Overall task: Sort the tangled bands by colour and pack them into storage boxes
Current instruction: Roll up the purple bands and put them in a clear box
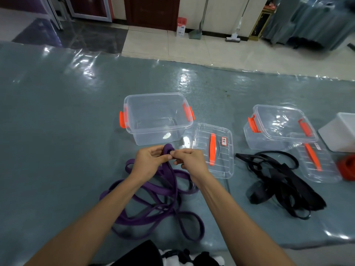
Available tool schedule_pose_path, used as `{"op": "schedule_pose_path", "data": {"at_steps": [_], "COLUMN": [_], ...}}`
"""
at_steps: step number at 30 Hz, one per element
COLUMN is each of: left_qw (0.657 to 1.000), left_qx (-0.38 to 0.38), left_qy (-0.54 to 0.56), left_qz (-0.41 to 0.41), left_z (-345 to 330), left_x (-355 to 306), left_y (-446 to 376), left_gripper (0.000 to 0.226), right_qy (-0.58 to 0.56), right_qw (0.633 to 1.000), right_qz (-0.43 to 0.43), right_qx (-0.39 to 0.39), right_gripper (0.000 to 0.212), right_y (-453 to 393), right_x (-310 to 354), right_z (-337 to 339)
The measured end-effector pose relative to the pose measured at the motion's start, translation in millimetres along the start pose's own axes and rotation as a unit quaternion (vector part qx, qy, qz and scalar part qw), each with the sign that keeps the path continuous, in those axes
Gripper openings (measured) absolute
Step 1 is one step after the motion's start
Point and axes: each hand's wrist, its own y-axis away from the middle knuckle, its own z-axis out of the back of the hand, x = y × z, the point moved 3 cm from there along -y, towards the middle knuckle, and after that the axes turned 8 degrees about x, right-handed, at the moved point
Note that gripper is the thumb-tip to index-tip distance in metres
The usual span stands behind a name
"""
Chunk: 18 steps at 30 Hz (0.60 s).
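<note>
Both the left hand (148, 160) and right hand (189, 160) grip the purple band (153, 214). The clear storage box (156, 118) just beyond them holds nothing. Its lid (213, 150) lies beside the right hand.

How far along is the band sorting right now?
Done: purple bands and black bands lie in separate piles, and both clear boxes have their lids off. In hand: left hand and right hand grip a purple loop. Left: the near box and the right box both look empty.

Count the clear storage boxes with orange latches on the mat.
2: one open box just beyond the hands, and a second box to its right, tilted against a lid. A white container at the right edge may be another kind.
</note>
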Motion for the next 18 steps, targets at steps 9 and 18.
{"op": "schedule_pose_path", "data": {"at_steps": [9, 18], "left_qw": [0.967, 0.998], "left_qx": [0.127, 0.036], "left_qy": [-0.217, -0.056], "left_qz": [-0.03, -0.016], "left_z": [23, 34], "left_x": [-5, -16], "left_y": [1, 0], "left_gripper": [0.024, 0.031], "right_qy": [0.366, 0.115], "right_qw": [0.921, 0.987], "right_qz": [0.094, 0.096], "right_qx": [0.09, 0.056], "right_gripper": [0.041, 0.02], "right_y": [-1, 2], "right_x": [19, 16], "right_z": [-5, -14]}}
